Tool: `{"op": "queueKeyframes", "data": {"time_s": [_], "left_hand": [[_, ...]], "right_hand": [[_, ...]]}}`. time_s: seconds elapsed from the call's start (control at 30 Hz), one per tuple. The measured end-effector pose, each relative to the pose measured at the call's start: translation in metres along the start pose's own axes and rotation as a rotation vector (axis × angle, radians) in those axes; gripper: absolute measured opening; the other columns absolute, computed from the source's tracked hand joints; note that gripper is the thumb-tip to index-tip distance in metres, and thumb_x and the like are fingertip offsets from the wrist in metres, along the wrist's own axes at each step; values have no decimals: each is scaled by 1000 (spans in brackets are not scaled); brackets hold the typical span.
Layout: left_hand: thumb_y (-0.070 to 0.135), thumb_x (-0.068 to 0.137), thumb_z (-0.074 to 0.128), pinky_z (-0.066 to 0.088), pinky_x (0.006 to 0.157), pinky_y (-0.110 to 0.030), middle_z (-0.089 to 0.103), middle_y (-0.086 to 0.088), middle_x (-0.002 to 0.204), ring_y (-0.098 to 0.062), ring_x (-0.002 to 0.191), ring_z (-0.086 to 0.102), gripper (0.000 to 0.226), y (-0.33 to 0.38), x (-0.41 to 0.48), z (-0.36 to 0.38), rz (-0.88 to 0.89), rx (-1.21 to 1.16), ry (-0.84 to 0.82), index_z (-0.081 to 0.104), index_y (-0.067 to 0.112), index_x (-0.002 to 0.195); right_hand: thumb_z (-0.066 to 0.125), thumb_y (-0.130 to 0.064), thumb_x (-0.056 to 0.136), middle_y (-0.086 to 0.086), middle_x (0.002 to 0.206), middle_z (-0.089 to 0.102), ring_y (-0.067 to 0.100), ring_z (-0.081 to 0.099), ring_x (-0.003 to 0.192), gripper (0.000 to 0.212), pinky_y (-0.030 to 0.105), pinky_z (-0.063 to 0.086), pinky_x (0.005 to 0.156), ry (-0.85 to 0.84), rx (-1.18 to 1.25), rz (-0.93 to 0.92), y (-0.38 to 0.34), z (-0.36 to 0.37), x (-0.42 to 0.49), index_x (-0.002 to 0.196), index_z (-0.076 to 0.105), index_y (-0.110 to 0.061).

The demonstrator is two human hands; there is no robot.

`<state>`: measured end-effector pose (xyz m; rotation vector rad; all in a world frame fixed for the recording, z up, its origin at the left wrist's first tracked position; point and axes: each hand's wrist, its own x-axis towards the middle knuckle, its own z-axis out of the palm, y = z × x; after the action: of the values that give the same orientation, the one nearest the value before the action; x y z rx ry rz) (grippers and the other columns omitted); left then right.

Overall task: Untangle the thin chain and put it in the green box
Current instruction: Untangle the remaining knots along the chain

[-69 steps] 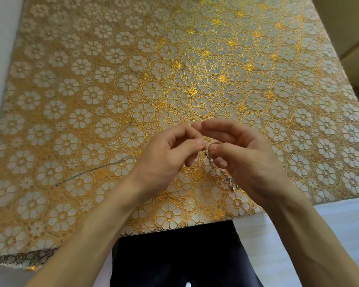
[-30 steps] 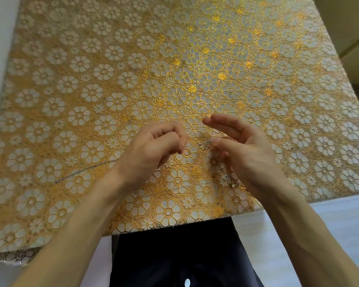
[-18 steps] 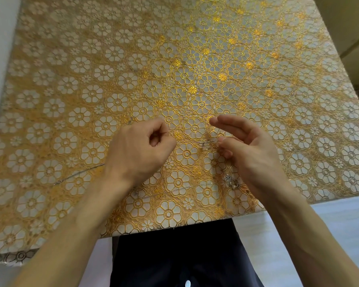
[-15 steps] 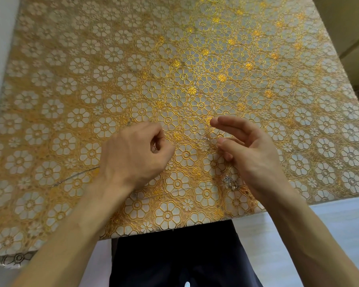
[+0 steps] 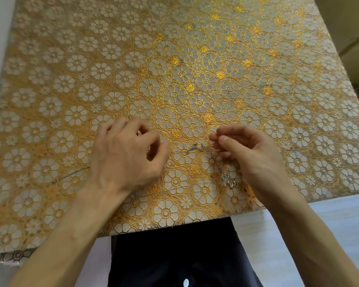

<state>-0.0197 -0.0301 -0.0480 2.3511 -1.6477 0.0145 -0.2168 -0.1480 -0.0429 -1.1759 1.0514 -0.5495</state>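
Surface: gold flower-patterned tablecloth [image 5: 195, 59] covers the whole table; the green box is nowhere in view.
Chain: the thin chain [image 5: 195, 147] lies low over the cloth between the two hands, with a small clasp-like knot midway along the drawn-out strand.
Cluster: a glittering pendant cluster [image 5: 228, 179] rests on the cloth just under the right wrist, apart from the stretched strand.
Loose end: a length of the chain trails out on the cloth to the left of the left wrist.
Right hand: the right hand [image 5: 251, 160] pinches the strand's end between thumb and forefinger, other fingers curled.
Left hand: the left hand [image 5: 122, 160] is curled in, thumb to forefinger; the strand runs into that pinch, so it seems to grip it.
Change: a couple of seconds ago the hands were touching, working one spot; now they are well apart and the strand is pulled out between them.
Meaning: a loop has probably been drawn free, but the knot and cluster suggest untangling is unfinished, and boxing has not begun.
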Motion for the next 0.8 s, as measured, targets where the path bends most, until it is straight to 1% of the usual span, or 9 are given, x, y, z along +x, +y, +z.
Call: {"op": "queueKeyframes", "data": {"time_s": [0.07, 0.13, 0.23, 0.33, 0.5, 0.57, 0.67, 0.7, 0.8], "left_hand": [[49, 90, 54, 38, 80, -40, 66, 1, 93, -25, 90, 58, 31, 3, 4, 0, -19, 6, 15, 71, 23, 86], [52, 89, 55, 42, 80, -38, 65, 3, 98, -22, 94, 58, 32, 11, 12, 1, -19, -100, -6, 71, 27, 99], [59, 88, 56, 48, 87, -37, 62, 7, 107, -16, 103, 54, 41, 25, 23, 7, 60, -248, -147, 69, 36, 120], [58, 87, 62, 48, 88, -40, 60, 12, 111, -15, 105, 51, 31, 30, 28, 12, 124, -225, -220, 71, 41, 113], [53, 89, 60, 46, 90, -40, 62, 16, 98, -14, 99, 52, 21, 27, 25, 12, 75, -351, -198, 66, 34, 96], [45, 90, 65, 47, 86, -34, 63, 19, 92, -10, 94, 55, 13, 27, 23, 8, -3, -463, -209, 64, 33, 94], [32, 90, 72, 48, 74, -17, 70, 16, 84, 2, 80, 62, 7, 26, 22, -3, -165, -735, -252, 66, 30, 94], [31, 90, 73, 50, 74, -19, 71, 15, 84, 3, 78, 64, 8, 25, 22, -6, -192, -809, -261, 67, 30, 95], [30, 90, 72, 55, 81, -37, 73, 15, 89, -1, 85, 68, 9, 23, 24, -13, -214, -903, -279, 67, 29, 97]], "right_hand": [[60, 1, 96, 7, 95, 78, 18, 71, 92, 16, 23, 56, 69, -2, 6, 2, -2, 0, -1, 98, 70, -12], [60, -1, 96, 6, 94, 78, 19, 72, 93, 15, 23, 56, 70, -12, 8, -4, -3, 0, -2, 97, 69, -12], [60, -2, 96, 4, 90, 78, 15, 72, 93, 13, 23, 54, 70, -13, 23, -12, -4, 1, -4, 96, 69, -12], [60, -2, 95, 3, 88, 77, 17, 71, 94, 14, 30, 51, 74, 3, 59, -33, -6, 0, -6, 96, 68, -12], [57, -1, 95, 2, 81, 74, 14, 70, 86, 15, 29, 47, 76, -9, 187, 13, -6, -5, -8, 96, 67, -12], [55, -1, 95, 2, 76, 72, 15, 69, 82, 16, 27, 48, 75, -15, 260, 49, -6, -5, -8, 95, 67, -12], [54, -2, 95, 1, 73, 69, 14, 68, 79, 16, 27, 46, 75, -25, 300, 73, -6, -6, -8, 96, 67, -11], [55, -3, 95, 1, 73, 69, 14, 67, 79, 15, 27, 45, 75, -35, 295, 69, -6, -6, -8, 97, 67, -11], [65, -13, 86, 1, 73, 68, 14, 67, 79, 11, 26, 47, 72, -66, 259, 35, -7, -6, -8, 96, 70, -14]]}}
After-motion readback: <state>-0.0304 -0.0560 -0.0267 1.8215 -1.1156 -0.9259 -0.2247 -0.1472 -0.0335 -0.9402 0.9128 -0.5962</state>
